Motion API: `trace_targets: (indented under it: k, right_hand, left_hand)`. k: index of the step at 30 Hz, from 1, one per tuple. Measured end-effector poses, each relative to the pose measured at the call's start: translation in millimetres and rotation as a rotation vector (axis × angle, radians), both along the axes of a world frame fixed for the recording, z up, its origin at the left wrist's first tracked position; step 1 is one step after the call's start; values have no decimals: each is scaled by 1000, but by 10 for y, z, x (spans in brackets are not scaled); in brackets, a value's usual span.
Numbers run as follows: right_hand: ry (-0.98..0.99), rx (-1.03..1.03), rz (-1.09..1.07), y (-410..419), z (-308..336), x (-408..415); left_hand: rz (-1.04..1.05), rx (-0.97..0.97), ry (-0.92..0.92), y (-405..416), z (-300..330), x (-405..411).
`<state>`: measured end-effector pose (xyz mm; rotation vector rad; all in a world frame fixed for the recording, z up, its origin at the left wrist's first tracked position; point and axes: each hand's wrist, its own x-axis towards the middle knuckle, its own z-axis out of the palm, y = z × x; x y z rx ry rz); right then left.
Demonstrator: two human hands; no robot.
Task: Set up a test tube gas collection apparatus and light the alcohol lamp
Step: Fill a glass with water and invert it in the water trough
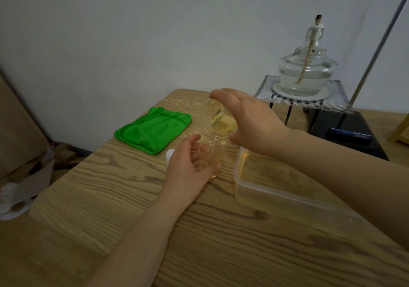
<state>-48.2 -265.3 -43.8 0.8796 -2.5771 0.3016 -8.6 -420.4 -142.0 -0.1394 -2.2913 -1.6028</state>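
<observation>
Two clear vessels meet mid-frame: the right hand (247,120) has its grip on a tilted beaker (218,118), pouring (apparently water) into a bottle (210,156) gripped by the left hand (188,165); next, judge fullness, then level the beaker; the alcohol lamp (306,65) waits upper right, unlit.

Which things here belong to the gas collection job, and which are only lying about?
In use or part of the setup:
- tilted glass beaker, held by right hand
- small glass vessel, held by left hand
- plastic tub
- alcohol lamp, unlit, on wire gauze
- stand rod

Probably lying about:
- green cloth
- blue pen-like object
</observation>
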Motion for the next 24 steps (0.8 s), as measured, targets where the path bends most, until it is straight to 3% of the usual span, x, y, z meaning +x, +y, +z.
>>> trace_targets:
  k: [24]
  right_hand:
    - [3,40,6,-21,-29,3]
  left_hand:
    - [-11,-10,0,1,8,11]
